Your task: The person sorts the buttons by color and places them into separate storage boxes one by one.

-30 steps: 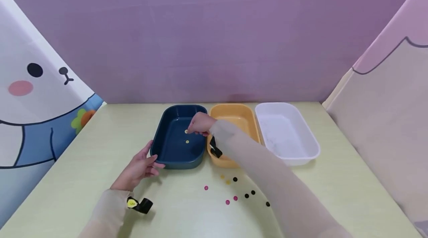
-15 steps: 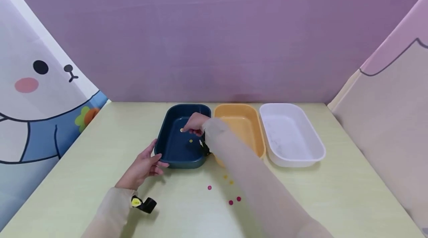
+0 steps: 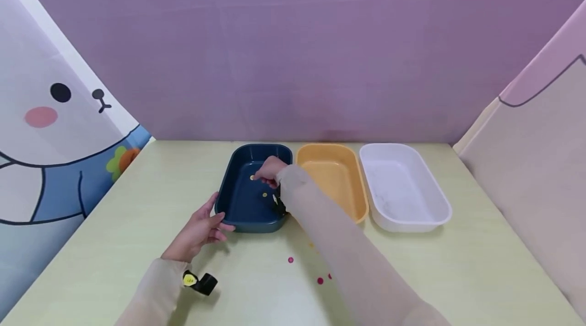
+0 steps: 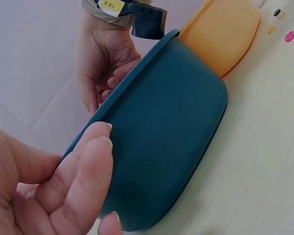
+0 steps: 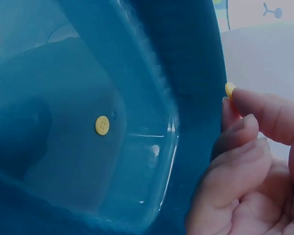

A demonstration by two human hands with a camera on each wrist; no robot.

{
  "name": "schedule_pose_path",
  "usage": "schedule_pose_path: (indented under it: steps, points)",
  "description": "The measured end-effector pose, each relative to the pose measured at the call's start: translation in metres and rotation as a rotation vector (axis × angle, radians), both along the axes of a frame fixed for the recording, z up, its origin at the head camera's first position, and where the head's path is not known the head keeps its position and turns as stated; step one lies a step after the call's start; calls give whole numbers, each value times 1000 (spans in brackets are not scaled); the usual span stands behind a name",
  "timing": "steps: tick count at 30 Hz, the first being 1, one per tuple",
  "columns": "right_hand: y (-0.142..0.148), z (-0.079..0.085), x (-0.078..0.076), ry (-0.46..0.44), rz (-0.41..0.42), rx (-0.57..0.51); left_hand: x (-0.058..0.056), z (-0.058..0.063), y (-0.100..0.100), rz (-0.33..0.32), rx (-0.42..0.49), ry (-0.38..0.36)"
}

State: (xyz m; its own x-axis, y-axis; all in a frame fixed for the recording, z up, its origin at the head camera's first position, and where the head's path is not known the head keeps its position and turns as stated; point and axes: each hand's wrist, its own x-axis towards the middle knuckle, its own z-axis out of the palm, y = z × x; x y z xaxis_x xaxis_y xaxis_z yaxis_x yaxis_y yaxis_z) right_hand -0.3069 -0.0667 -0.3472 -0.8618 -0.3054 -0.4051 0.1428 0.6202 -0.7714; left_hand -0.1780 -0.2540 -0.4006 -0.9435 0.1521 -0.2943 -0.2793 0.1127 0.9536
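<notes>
Yellow button [image 5: 229, 90] pinched in right hand [image 3: 271, 171] over blue tray [image 3: 242, 206].
Left hand [image 3: 200, 228] apparently grips its rim, thumb partly hidden; second button [image 5: 102, 126] lies inside.

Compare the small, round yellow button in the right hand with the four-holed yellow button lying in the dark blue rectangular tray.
The held yellow button is pinched by the right hand; the lying yellow button rests, untouched, on the floor of the dark blue tray. In the right wrist view, the held one is slanted and partly hidden, while the lying one shows its full face. Both are small and yellow.
</notes>
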Motion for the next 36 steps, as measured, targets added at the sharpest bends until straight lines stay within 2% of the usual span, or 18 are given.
schedule_pose_path:
  steps: [7,17,21,26,30,36]
  points:
    - [-2,-7,-6,11,6,11,0,2,1,10,-15,3]
    - [-5,-12,-6,1,-14,16,8,5,-1,5,-16,12]
    - [-5,-10,0,-10,-14,-10,9,6,-4,7,-38,4]
    - [4,4,7,-4,0,-55,2,4,-3,14,-84,1]
    - [12,15,18,17,66,-49,1,3,-7,26,-112,-11]
    - [18,17,33,43,261,-54,2,7,-15,13,-105,13]
